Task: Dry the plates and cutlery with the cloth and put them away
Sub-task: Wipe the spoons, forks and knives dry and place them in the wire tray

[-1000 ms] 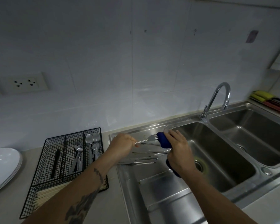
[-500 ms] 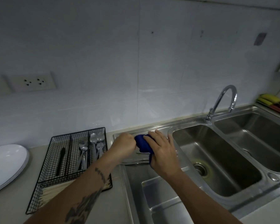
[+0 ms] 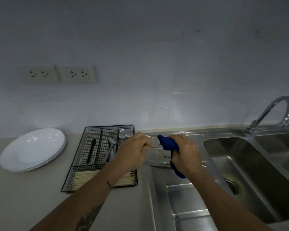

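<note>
My left hand is curled tight round the handle end of a thin steel fork, of which only a sliver of shaft shows between my two hands; the rest is buried. My right hand grips the bunched dark blue cloth round the fork's far end, the cloth's loose tail hanging below my wrist. I hold it this way so one hand anchors the piece while the other wraps the soft fabric round the slick metal. All of this hangs just above the ribbed drainboard of the brushed stainless-steel sink, where more pieces of cutlery lie flat, waiting, too blurred to sort.

Just left of the sink sits the black wire-mesh cutlery tray: dried forks and spoons in its upper compartments, a dark utensil in the leftmost slot, pale wooden chopsticks along its near section. I judge this fork goes there next. Further left of the sink, beyond the tray, a stack of glossy white shallow plates rests on the matte counter.
</note>
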Demonstrator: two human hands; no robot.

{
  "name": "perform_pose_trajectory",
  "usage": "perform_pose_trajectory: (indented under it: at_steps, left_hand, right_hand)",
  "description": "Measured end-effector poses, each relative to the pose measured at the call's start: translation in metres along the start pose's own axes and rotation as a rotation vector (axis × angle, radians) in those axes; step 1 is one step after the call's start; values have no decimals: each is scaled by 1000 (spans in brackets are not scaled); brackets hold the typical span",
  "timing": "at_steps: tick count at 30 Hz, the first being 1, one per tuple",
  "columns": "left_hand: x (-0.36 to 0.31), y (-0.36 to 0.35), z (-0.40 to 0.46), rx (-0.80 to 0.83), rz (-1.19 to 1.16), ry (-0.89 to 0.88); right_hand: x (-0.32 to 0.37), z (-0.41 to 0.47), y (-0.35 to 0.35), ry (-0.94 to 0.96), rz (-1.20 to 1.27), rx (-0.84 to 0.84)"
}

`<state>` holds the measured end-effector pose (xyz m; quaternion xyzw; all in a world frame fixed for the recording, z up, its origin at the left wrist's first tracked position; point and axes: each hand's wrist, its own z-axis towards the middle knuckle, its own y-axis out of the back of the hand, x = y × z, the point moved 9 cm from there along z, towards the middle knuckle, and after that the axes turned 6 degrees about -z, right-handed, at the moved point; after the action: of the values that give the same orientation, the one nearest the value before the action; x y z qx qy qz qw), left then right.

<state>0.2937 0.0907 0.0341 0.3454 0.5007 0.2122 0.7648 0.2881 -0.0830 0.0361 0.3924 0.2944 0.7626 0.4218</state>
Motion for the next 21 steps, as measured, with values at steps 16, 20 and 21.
perform_pose_trajectory:
  at_steps: [16, 20, 21]
  left_hand:
    - [201, 50, -30, -234, -195, 752]
    - [218, 30, -19, -114, -79, 766]
    - [220, 25, -18, -95, -64, 763]
  right_hand:
    - [-7, 12, -79, -342, 294, 304]
    - [-35, 4, -75, -524, 487, 287]
    - [-44, 1, -71, -586, 515, 261]
